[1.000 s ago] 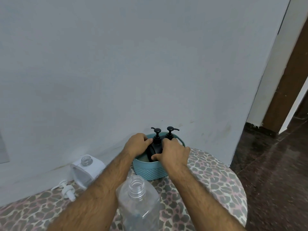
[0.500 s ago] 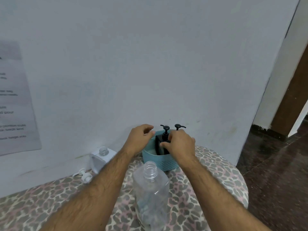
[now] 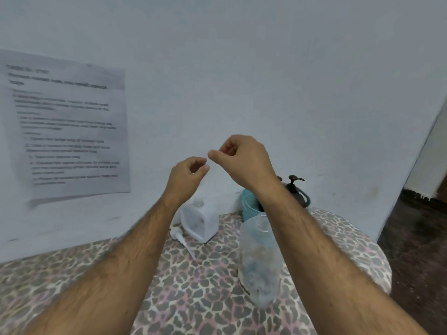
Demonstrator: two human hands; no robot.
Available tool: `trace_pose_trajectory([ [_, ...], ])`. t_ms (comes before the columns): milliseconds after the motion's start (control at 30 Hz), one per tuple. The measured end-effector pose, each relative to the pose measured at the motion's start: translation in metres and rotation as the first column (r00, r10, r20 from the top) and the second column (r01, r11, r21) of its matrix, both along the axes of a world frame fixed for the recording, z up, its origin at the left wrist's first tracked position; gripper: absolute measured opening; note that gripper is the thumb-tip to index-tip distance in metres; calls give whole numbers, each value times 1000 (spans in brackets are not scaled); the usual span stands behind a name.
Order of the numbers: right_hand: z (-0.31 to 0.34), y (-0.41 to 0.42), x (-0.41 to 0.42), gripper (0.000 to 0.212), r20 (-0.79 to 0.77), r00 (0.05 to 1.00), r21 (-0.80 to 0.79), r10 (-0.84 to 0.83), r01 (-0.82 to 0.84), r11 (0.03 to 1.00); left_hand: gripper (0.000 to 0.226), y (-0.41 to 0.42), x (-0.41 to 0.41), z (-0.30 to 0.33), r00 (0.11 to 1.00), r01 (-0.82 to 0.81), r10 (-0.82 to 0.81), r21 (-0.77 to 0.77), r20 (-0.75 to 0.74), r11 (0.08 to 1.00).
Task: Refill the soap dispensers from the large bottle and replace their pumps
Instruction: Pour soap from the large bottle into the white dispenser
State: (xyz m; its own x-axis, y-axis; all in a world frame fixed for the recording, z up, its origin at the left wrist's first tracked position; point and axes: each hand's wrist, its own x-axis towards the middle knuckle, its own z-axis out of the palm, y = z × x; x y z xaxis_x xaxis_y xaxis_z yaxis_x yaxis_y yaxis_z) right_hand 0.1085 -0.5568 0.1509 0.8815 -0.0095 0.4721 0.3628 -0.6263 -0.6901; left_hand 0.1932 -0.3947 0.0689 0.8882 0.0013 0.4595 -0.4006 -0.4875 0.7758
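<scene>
Two hands are raised in front of the wall, above the counter (image 3: 193,298) and clear of everything on it. The left hand (image 3: 187,174) and the right hand (image 3: 242,157) are both seen with fingers loosely curled and thumbs near the fingertips; nothing is held in either, and the two are close together without touching. One large clear plastic bottle (image 3: 260,259) is stood upright on the counter near the front, uncapped, round-bodied and narrowing to a threaded neck, partly crossed by the right forearm. One squat white dispenser (image 3: 199,220) of translucent plastic, boxy with rounded corners and an open neck, is set near the wall. One white pump (image 3: 180,236) is laid on its side just beside it, its thin tube pointed toward the camera. One teal basket (image 3: 251,205), round and of perforated plastic, is placed against the wall behind the large bottle. One dark pump head (image 3: 294,180) with a curved spout is seen rising from the basket; a second is largely hidden by the right wrist, so the count of dark dispensers inside cannot be confirmed. The counter is rounded at its right end and covered in a leopard-print cloth of grey, pink and cream. One printed sheet (image 3: 67,126) is fixed flat to the pale wall at the left, its text too blurred to be read.
</scene>
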Motion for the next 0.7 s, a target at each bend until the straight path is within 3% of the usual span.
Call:
trace_pose_trajectory([
  [200,-35,47,4,33,-127,990,82,60,-50,995,31,43,-12,-23,991,-101,94,-71,-94,992],
  [533,-141,75,23,75,-283,951,184,-122,179,967,37,64,-13,-81,950,-172,135,-111,-282,979],
  [700,-177,77,35,75,-370,918,175,-141,218,960,38,56,-8,-95,939,-158,110,-123,-326,980],
])
